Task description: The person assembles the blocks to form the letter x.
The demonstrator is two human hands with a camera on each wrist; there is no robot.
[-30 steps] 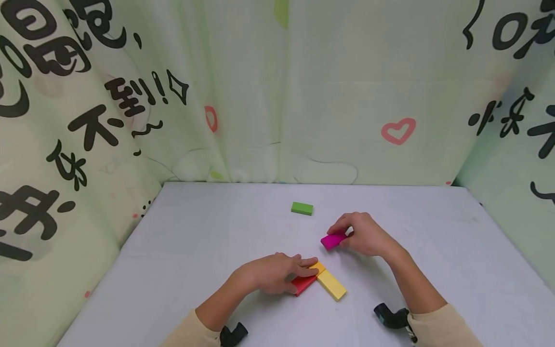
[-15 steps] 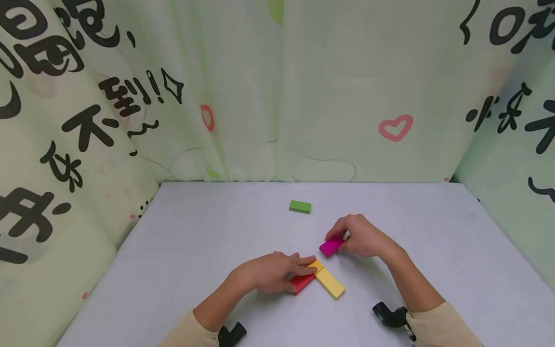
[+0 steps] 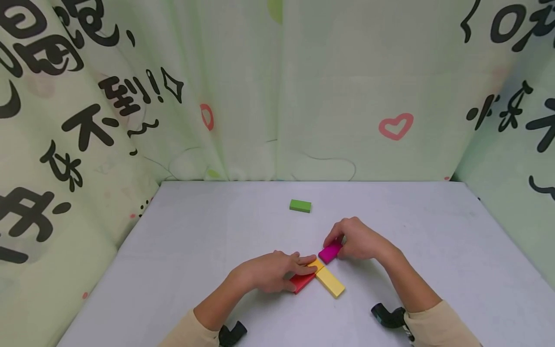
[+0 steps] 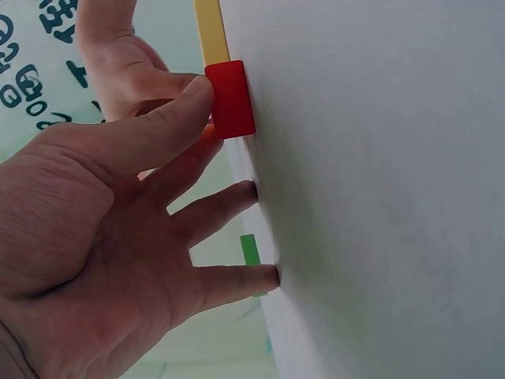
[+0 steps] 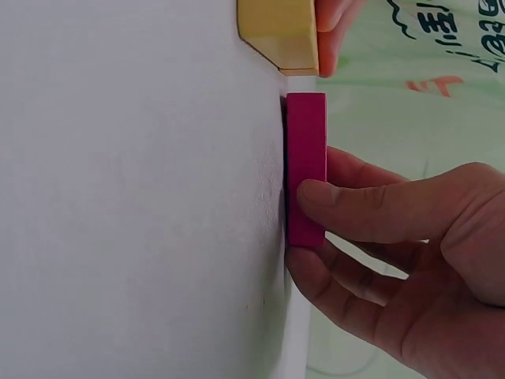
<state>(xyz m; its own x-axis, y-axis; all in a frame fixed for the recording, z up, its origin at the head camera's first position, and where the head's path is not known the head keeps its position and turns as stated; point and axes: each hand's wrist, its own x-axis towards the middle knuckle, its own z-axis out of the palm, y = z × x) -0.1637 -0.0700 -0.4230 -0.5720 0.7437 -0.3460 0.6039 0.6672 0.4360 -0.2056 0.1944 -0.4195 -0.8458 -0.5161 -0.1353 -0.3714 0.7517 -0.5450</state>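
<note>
My right hand grips a magenta block, thumb on one side and fingers round the other. In the right wrist view, this magenta block lies along the tabletop, a small gap from a yellow block. With thumb and index finger my left hand holds a red block. Other left fingertips reach over an orange-yellow block, partly hidden by them. The longer yellow block slants toward the near right from that corner. In the left wrist view, the thumb presses the red block.
A green block lies alone farther back on the white table. Curtains with black lettering and a pink heart enclose the back and sides. A black wrist camera sits at each sleeve.
My right hand has drawn the magenta block nearer and slightly left, toward the orange-yellow block. The left hand and its blocks stay in place; the view has shifted a little.
</note>
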